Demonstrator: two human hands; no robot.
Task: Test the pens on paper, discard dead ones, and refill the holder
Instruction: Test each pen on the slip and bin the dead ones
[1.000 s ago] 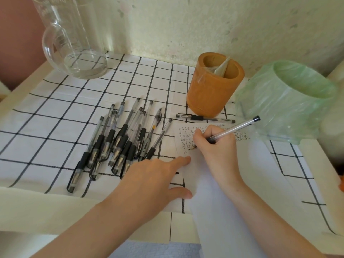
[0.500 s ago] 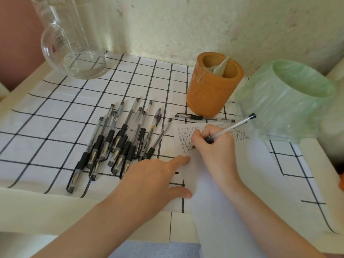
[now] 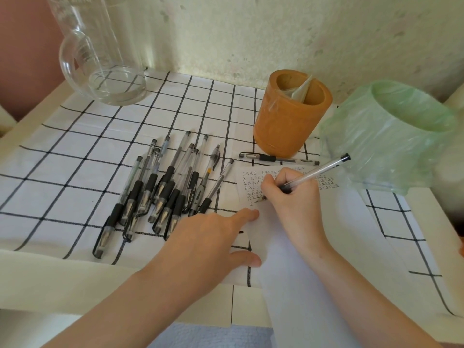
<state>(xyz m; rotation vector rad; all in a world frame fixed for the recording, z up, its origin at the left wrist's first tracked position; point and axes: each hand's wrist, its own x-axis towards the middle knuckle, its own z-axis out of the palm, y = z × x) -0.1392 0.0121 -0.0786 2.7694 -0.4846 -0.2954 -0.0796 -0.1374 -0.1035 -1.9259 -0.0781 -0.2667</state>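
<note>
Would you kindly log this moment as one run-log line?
right hand: writing, clear pen | left hand: pressing paper | orange holder: no pens

A glass jug (image 3: 100, 59) stands on checked cloth (image 3: 75, 151).

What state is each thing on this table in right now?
Clear-barrelled pen: held in right hand, tip on paper.
White paper sheet: flat, pinned by left hand, top part covered in written marks.
Pile of black-grip pens: lying loose on the checked cloth.
Single pen: lying by the holder.
Orange cylindrical holder: upright, no pens inside.
Green-bagged bin: open.
Glass jug: upright, nearly empty.
</note>
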